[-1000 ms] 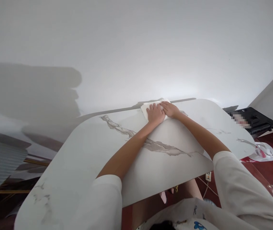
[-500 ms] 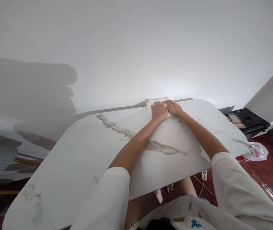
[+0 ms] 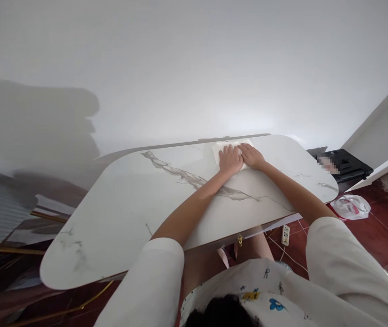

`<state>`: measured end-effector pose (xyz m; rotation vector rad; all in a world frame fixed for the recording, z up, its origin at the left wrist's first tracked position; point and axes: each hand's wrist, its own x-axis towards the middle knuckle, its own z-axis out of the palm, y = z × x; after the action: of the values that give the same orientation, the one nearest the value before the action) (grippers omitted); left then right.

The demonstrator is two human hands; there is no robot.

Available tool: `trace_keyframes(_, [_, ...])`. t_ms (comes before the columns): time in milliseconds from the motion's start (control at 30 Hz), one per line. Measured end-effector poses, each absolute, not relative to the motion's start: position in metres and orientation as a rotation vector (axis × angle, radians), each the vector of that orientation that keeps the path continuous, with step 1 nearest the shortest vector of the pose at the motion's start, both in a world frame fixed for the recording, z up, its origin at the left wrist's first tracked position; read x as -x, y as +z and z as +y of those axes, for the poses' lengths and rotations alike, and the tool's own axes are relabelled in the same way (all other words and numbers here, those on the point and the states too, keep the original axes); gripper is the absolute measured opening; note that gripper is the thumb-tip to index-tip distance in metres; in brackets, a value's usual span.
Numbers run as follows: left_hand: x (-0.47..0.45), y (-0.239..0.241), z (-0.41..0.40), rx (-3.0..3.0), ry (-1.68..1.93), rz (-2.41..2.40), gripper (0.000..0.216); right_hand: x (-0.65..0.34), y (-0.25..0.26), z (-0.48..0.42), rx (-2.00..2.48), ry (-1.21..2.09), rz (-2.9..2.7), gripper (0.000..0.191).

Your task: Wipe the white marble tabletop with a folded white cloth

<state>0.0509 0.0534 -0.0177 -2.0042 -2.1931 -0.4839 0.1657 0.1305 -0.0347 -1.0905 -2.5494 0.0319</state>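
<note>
A white cloth [image 3: 217, 149] lies spread on the marbled white tabletop [image 3: 112, 204], close to its far edge by the wall. Both hands rest on top of it, side by side and almost touching. My left hand [image 3: 231, 161] presses down with its fingers apart and slightly bent. To its right, my right hand [image 3: 251, 156] lies flatter, fingers stretched towards the left hand. The palms and hands cover the cloth's middle and near part.
A white wall [image 3: 194, 68] rises behind the table. Right of the table are a black case [image 3: 352, 164] and a clear plastic bag [image 3: 352, 207] on the red tiled floor. A power strip [image 3: 285, 235] with its cord lies below the near edge.
Both hands and the cloth have slid a little towards me, away from the table's far edge. The camera view has shifted slightly, showing more of the table's near left corner.
</note>
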Motion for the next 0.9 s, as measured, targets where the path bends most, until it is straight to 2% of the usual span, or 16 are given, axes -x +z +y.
trace_keyframes(900, [-0.093,-0.009,-0.115,2.131,-0.224,-2.248,0.058,-0.220,-0.033,-0.049,1.016,0.010,-2.578,0.052])
